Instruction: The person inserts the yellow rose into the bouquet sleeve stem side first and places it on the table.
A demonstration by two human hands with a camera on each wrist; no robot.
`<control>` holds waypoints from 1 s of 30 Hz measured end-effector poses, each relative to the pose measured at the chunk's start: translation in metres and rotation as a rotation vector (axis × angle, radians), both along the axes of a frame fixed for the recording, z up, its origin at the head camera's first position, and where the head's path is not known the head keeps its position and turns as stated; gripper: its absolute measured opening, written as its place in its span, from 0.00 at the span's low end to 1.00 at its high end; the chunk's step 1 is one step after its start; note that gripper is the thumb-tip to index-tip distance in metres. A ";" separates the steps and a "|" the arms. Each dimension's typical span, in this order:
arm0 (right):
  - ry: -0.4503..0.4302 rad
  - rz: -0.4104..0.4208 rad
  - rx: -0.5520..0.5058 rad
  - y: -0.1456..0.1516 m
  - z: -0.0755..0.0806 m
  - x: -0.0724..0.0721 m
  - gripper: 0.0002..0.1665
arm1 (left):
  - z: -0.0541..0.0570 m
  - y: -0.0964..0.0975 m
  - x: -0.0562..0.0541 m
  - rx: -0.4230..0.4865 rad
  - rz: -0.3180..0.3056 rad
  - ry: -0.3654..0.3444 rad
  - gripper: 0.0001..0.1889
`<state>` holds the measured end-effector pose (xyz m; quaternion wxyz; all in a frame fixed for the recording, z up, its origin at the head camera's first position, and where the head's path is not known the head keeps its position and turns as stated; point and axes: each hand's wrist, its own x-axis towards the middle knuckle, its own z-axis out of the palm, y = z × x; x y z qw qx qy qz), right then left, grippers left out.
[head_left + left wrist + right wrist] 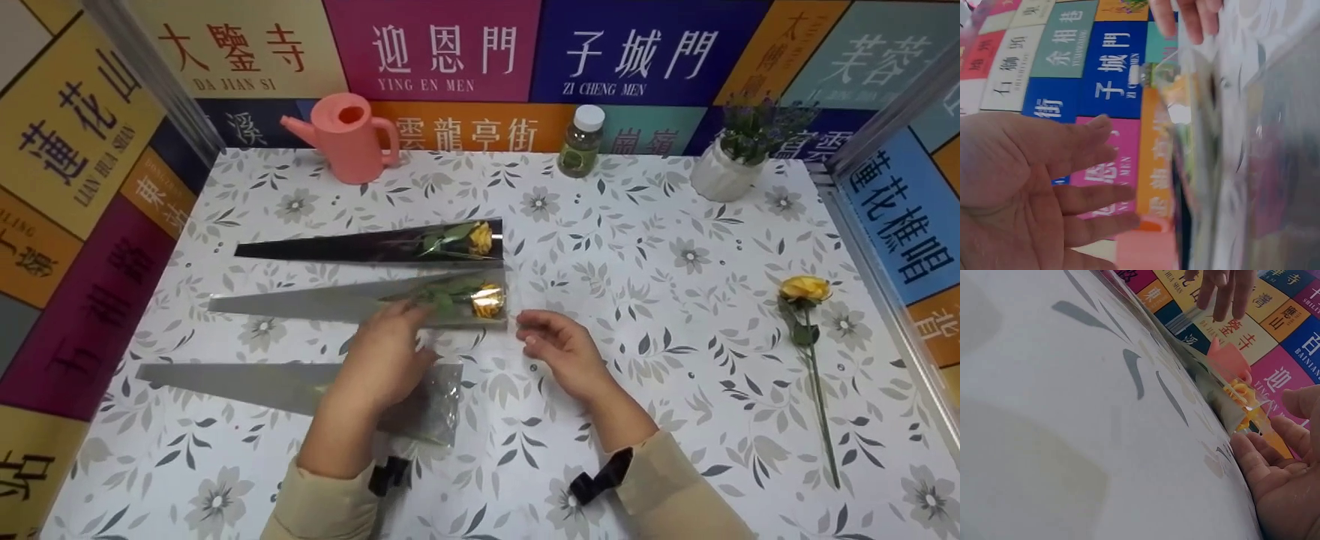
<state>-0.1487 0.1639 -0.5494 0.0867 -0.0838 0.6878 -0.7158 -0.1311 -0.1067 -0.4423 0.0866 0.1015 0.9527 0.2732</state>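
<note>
A yellow rose [487, 300] lies inside a grey see-through flower sleeve [300, 301] in the middle. Over this sleeve my left hand [386, 360] hovers, its fingers spread and holding nothing in the left wrist view. My right hand [566, 356] is just beyond the sleeve's wide end, fingers loosely bent with nothing between them; its fingertips rest by the table near the rose in the right wrist view. Behind lies a black-backed sleeve [337, 250] with another yellow rose [480, 238]. Nearer me, a third grey sleeve [225, 381] is partly hidden by my left forearm.
A loose yellow rose [806, 289] with a long stem lies at the right on the floral tablecloth [637, 300]. Along the back stand a pink watering can [349, 146], a white-capped jar [580, 146] and a white pot [724, 171] of purple flowers. Lettered panels enclose the table.
</note>
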 end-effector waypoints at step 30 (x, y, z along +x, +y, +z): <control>0.004 -0.167 0.077 -0.011 0.005 0.040 0.13 | -0.047 0.022 0.036 -0.440 -0.130 0.183 0.12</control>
